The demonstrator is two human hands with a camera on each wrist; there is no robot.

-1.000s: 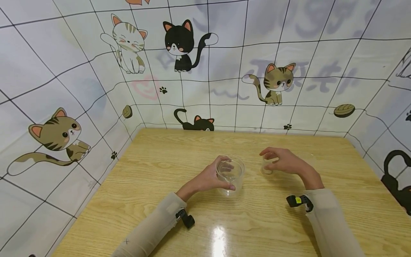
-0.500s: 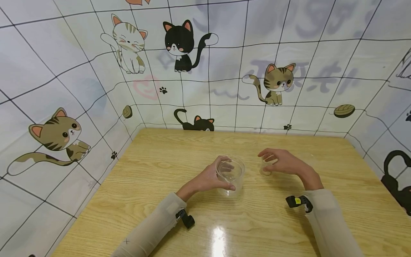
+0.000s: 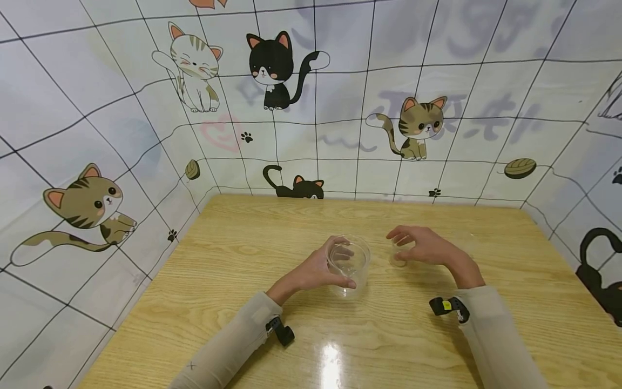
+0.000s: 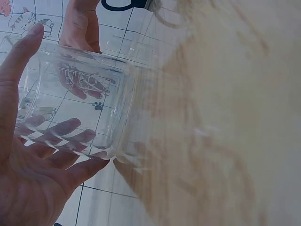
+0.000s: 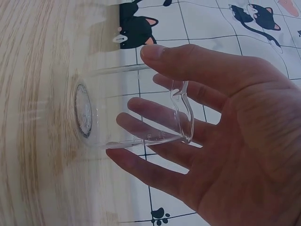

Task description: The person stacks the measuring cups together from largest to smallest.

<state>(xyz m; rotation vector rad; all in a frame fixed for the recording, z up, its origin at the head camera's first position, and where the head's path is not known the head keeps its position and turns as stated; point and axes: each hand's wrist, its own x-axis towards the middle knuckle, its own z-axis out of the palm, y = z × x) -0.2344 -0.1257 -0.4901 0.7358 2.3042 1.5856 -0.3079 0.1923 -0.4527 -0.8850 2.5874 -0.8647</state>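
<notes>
Near the middle of the head view, my left hand (image 3: 313,268) grips a large clear glass beaker (image 3: 350,265), thumb on the near side and fingers round the far side. White graduation marks show through its wall (image 4: 80,89) in the left wrist view, and it stands upright at the tabletop. To its right, my right hand (image 3: 430,246) holds a smaller clear beaker (image 3: 398,260) between thumb and fingers. A pouring lip and faint markings show on this small beaker (image 5: 101,110) in the right wrist view, its round base right at the wood. A short gap separates the two beakers.
The wooden table (image 3: 233,324) runs back to a cloth wall (image 3: 340,135) printed with cats and grid lines. More of this cloth closes off the left and right sides. Black wrist cameras (image 3: 280,330) sit on both sleeves.
My right hand has slid slightly left with the small beaker, narrowing the gap to the large one. My left hand and the large beaker have stayed in place.
</notes>
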